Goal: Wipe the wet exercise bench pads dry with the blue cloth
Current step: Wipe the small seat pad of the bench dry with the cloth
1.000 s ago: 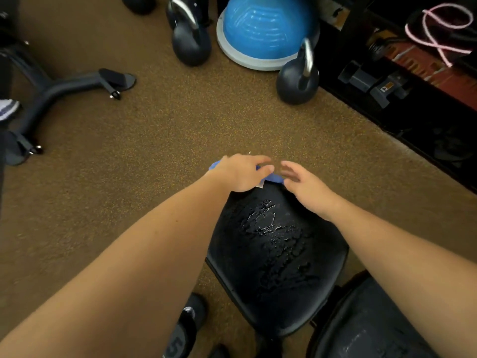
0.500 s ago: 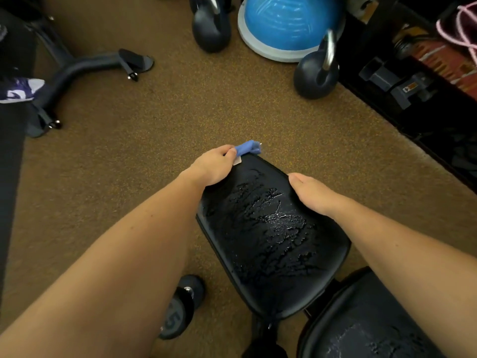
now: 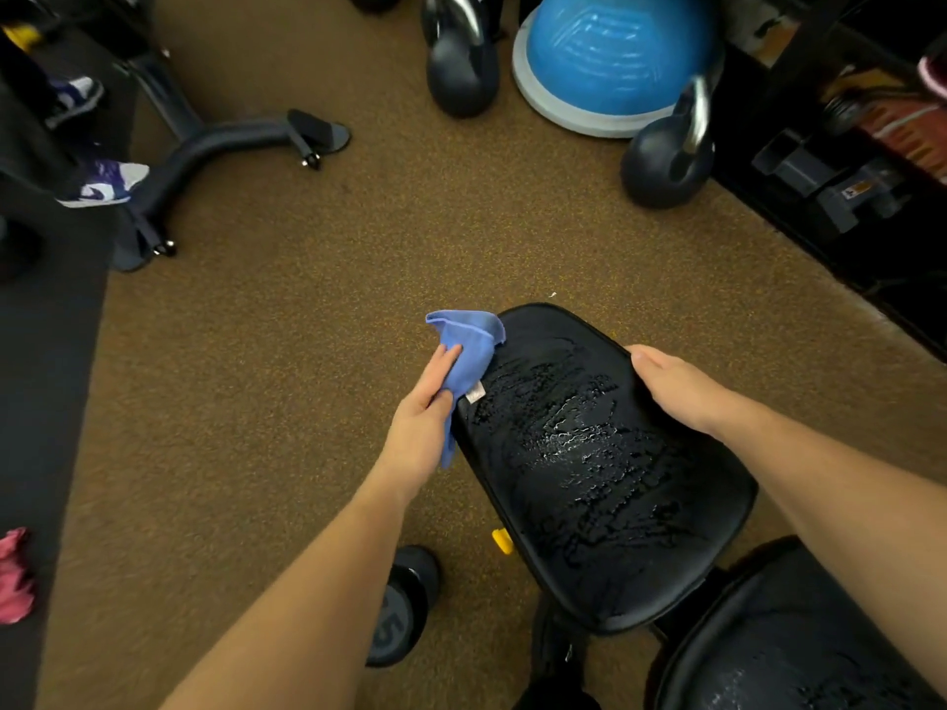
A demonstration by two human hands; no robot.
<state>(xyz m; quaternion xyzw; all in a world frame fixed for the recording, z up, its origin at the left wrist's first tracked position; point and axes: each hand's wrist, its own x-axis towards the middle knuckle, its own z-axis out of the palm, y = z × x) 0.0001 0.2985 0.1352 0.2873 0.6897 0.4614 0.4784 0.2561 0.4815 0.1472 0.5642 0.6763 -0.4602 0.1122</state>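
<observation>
Left hand: your left hand (image 3: 425,427) pinches the blue cloth (image 3: 465,361) between thumb and fingers, just off the left edge of the seat pad.
Right hand: your right hand (image 3: 676,386) lies on the pad's far right edge, thumb on top; you cannot tell from here whether the fingers curl under the rim.
Blue cloth: it stands bunched above your left hand, its upper fold flopping toward the pad's far left corner, a white tag hanging at the pad's edge and a tail dropping below your palm.
Seat pad: the black seat pad (image 3: 604,474) spans between your two hands, beaded and streaked with water across most of its top.
Pad edges: the rounded far edge sits beyond both hands; the near edge lies back by your forearms.
Second pad: another wet black pad (image 3: 789,648) sits below your right forearm, close to the seat pad's near corner.
Open room: bare brown floor (image 3: 287,381) stretches left of your left hand and ahead of both hands.
Ahead: two kettlebells (image 3: 666,161) and a blue balance dome (image 3: 610,58) stand well beyond the pad.
Under left forearm: a dumbbell (image 3: 405,607) lies on the floor, with a yellow knob (image 3: 502,541) just beside the pad's left edge.
Far left: a dark machine base (image 3: 220,146) and a black mat (image 3: 46,381) lie well apart from your left hand.
</observation>
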